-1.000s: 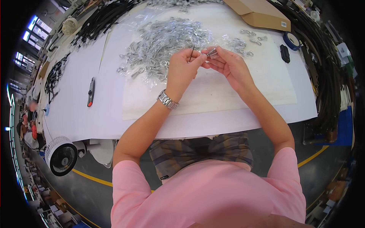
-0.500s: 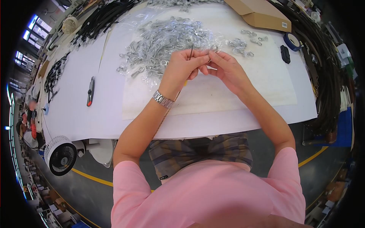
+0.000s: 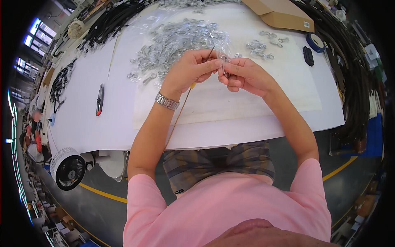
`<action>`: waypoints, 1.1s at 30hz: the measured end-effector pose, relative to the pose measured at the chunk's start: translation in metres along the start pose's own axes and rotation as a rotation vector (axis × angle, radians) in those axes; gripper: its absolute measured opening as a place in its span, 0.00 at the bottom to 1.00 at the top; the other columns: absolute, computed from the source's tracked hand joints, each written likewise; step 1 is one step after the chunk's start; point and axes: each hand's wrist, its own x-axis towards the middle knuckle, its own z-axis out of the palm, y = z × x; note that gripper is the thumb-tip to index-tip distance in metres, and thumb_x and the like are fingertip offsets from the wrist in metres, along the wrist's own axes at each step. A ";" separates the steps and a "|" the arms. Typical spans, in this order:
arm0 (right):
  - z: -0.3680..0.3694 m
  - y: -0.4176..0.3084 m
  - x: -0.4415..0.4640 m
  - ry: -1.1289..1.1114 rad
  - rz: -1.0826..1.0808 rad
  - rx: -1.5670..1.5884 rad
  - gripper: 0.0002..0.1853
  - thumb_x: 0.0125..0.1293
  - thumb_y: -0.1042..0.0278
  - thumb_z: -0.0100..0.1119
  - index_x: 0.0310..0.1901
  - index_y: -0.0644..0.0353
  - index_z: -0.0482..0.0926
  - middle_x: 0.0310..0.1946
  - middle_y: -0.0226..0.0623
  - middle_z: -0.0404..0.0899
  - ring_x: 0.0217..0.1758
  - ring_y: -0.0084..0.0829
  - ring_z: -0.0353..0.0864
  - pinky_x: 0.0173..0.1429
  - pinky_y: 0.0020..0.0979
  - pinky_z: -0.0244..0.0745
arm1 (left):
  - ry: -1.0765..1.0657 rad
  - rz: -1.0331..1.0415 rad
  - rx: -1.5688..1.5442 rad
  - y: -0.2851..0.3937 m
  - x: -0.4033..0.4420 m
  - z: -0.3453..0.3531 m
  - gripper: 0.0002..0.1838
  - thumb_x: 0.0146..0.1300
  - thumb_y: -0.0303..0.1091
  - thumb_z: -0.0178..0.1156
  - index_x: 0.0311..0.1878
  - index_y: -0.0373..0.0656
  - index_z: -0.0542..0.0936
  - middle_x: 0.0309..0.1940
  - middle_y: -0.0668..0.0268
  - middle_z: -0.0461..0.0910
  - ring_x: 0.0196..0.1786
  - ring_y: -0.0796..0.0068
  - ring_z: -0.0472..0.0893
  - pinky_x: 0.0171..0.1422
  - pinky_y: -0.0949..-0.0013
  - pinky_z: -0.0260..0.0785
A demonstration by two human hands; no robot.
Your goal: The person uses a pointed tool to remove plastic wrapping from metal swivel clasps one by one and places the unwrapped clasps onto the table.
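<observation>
My left hand [image 3: 190, 71] is closed around a thin dark pointed tool [image 3: 210, 53], whose tip sticks up past the fingers. A yellow end [image 3: 193, 85] shows below the palm, and a brown cord [image 3: 177, 117] runs down from there to the table edge. Thumb and fingertips of that hand also pinch clear plastic [image 3: 224, 57]. Opposite it, my right hand [image 3: 249, 75] grips a small metal clasp [image 3: 226, 74], mostly hidden by the fingers. Behind both hands lies a heap of metal clasps in clear plastic bags [image 3: 181, 39].
Unbagged metal clasps [image 3: 257, 48] lie to the right of the heap. A cardboard box [image 3: 284, 18], blue tape roll [image 3: 315, 42] and black object [image 3: 307, 56] sit farther right. At left are a utility knife [image 3: 99, 100], black straps [image 3: 111, 22] and a fan [image 3: 69, 169].
My left hand has shifted slightly left and tilted, showing more of the cord and yellow end. My right hand has turned and moved slightly lower, fingers more curled. Plastic now shows between the fingertips.
</observation>
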 end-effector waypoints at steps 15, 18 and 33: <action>-0.019 0.005 0.002 -0.047 0.219 0.503 0.12 0.87 0.64 0.54 0.59 0.65 0.78 0.45 0.37 0.83 0.30 0.13 0.65 0.34 0.20 0.68 | 0.131 0.054 -0.069 -0.020 0.007 0.007 0.05 0.74 0.29 0.68 0.48 0.41 0.86 0.31 0.77 0.80 0.24 0.93 0.63 0.26 0.80 0.49; -0.020 0.008 0.002 0.000 0.219 0.535 0.11 0.85 0.68 0.56 0.58 0.68 0.78 0.44 0.36 0.82 0.30 0.12 0.66 0.34 0.19 0.67 | 0.138 0.057 -0.139 -0.024 0.008 0.005 0.04 0.74 0.29 0.68 0.47 0.41 0.85 0.30 0.78 0.79 0.23 0.93 0.62 0.25 0.80 0.48; -0.004 0.001 -0.003 0.351 -0.014 -0.158 0.14 0.80 0.63 0.66 0.51 0.69 0.88 0.32 0.22 0.83 0.29 0.13 0.75 0.35 0.21 0.72 | 0.074 0.044 0.272 -0.008 0.007 -0.011 0.21 0.84 0.35 0.53 0.73 0.38 0.80 0.38 0.69 0.87 0.32 0.85 0.70 0.37 0.80 0.64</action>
